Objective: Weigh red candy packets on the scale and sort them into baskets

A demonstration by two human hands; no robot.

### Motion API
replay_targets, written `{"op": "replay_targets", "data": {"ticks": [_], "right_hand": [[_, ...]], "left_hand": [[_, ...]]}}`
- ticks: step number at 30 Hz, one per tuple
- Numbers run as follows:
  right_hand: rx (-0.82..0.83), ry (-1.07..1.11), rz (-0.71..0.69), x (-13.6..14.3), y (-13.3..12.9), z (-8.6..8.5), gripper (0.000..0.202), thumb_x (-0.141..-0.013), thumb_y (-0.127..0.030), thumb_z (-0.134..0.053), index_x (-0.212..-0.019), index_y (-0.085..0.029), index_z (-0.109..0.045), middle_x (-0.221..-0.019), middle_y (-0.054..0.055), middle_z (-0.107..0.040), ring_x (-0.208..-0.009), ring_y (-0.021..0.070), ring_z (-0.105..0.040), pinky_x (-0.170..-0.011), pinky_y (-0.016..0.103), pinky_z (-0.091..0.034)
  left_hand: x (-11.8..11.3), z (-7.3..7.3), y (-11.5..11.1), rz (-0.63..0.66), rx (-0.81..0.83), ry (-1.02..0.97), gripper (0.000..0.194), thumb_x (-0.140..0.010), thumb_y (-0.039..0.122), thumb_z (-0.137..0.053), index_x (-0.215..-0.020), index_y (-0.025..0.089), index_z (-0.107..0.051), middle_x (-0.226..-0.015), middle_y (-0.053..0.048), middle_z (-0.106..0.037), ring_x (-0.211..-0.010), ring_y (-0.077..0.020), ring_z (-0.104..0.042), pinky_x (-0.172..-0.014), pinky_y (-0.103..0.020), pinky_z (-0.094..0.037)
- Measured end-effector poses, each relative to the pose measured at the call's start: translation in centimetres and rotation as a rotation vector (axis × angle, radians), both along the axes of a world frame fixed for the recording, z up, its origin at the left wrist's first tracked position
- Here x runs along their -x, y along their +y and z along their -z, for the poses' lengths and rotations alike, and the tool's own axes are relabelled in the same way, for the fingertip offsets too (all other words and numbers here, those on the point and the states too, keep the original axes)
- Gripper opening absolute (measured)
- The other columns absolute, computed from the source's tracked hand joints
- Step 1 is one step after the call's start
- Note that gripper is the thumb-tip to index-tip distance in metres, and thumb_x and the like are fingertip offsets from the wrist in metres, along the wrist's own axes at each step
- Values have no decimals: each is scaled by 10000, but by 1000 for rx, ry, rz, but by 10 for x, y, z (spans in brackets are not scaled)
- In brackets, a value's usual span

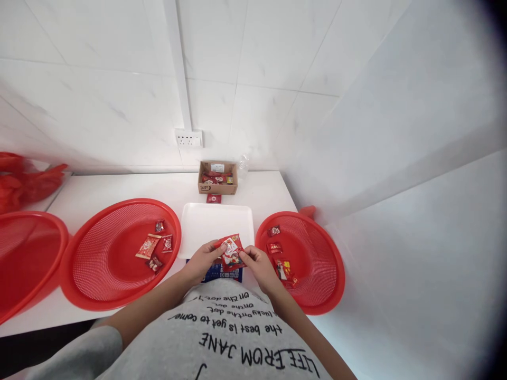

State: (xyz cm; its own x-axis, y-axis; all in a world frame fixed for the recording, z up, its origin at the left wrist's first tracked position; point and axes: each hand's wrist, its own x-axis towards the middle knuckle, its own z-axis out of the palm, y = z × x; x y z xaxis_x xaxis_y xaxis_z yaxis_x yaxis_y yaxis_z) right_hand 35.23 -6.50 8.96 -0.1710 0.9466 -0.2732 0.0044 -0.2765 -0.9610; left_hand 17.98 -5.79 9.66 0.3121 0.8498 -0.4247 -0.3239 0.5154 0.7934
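Between my two hands is a red packet [232, 253] with a printed white and red design. My left hand [203, 260] pinches its left side, and my right hand [258, 264] pinches its right side. The packet is held over the near edge of a white tray [217, 224], above a blue printed item [216, 271] that it partly covers. A red basket [113, 253] to the left holds several small red packets [148, 246]. To the right, another red basket [317, 258] holds several red packets [274, 247].
Behind the tray stands a cardboard box [217, 187] with packets inside, and a small red packet [214, 198] lies before it. Clear plastic [243, 162] is beside the box. Another red basket [59, 232] and red bags [27, 182] are at the far left.
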Motion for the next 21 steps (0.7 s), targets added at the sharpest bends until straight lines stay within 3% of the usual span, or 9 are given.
{"op": "replay_targets", "data": {"ticks": [4, 11, 16, 21], "right_hand": [[27, 33, -1, 2, -1, 1, 305, -711, -472, -642, -650, -189, -547, -648, -22, -579, -634, 135, -529, -645, 265, -440], [68, 61, -63, 5, 2, -3, 330, -707, -467, -646, -888, -191, -639, -851, 28, -682, -810, 198, -616, -774, 343, -485], [10, -3, -41, 4, 2, -3, 309, -729, -446, -626, -881, -179, -656, -823, 29, -692, -773, 195, -617, -734, 332, -488], [15, -9, -58, 4, 2, 1, 318, -751, -457, -601, -899, -180, -646, -838, 31, -689, -784, 197, -616, -738, 333, -492]], "left_hand": [[4, 1, 1, 28, 30, -22, 446, -705, 453, -693, -1013, 136, -634, -927, -83, -695, -841, -204, -633, -821, -343, -476], [5, -9, 4, 181, -76, 121, 404, -695, 453, -691, -964, 156, -639, -887, -52, -696, -822, -205, -624, -786, -332, -465], [-2, -11, 3, 193, -73, 101, 395, -671, 417, -716, -959, 162, -625, -906, -54, -687, -868, -215, -619, -809, -336, -457], [-5, -11, 4, 142, -49, 122, 386, -648, 422, -730, -904, 151, -629, -796, -28, -690, -743, -189, -624, -733, -317, -472]]}}
